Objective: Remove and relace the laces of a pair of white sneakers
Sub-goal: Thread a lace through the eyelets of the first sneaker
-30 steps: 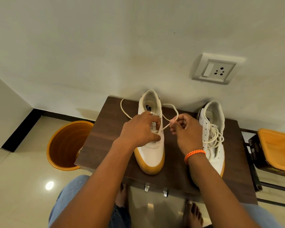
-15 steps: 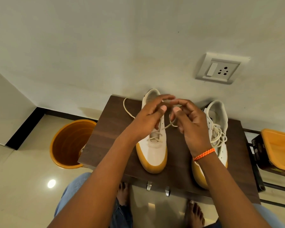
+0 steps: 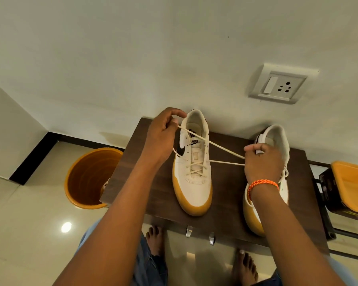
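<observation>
Both hands have pulled apart — left hand [image 3: 163,133] & right hand [image 3: 262,159] each pinch the lace [image 3: 221,150], taut across the sneaker [image 3: 193,162] on the table [image 3: 136,162]. Uneven pull could leave lace ends lopsided.

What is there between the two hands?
In the head view, the lace stretches from the left hand to the right hand, across the left sneaker.

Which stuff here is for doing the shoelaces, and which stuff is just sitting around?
For the job:
left sneaker
its lace, pulled out to both sides
right sneaker
left hand pinching one lace end
right hand gripping the other

Just sitting around:
orange bucket
wall socket
orange tray
wooden table, only holding the shoes
</observation>
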Motion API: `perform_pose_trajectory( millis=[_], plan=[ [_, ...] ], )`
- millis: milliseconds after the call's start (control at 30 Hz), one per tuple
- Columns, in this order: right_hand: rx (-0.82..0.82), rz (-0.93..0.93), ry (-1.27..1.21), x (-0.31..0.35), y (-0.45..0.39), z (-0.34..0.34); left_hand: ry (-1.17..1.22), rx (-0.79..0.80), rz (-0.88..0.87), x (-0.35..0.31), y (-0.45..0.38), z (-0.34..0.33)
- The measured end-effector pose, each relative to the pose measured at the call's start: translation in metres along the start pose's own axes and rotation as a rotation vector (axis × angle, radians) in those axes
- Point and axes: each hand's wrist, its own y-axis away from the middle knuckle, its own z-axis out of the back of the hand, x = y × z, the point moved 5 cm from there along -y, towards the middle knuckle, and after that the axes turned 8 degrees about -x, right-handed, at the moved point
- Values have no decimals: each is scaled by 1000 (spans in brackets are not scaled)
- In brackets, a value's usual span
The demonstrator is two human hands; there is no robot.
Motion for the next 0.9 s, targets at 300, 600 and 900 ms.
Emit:
perform_pose_trajectory(
  millis=[300, 600, 900],
  plan=[
    [446, 658, -214, 62, 64, -28, 0, 261, -164, -24, 20, -30],
    [360, 344, -317, 46, 37, -27, -128, 168, -90, -3, 6, -15],
    [425, 405, -274, 51, 48, -36, -346, 382, -12, 1, 16, -30]
  ],
)
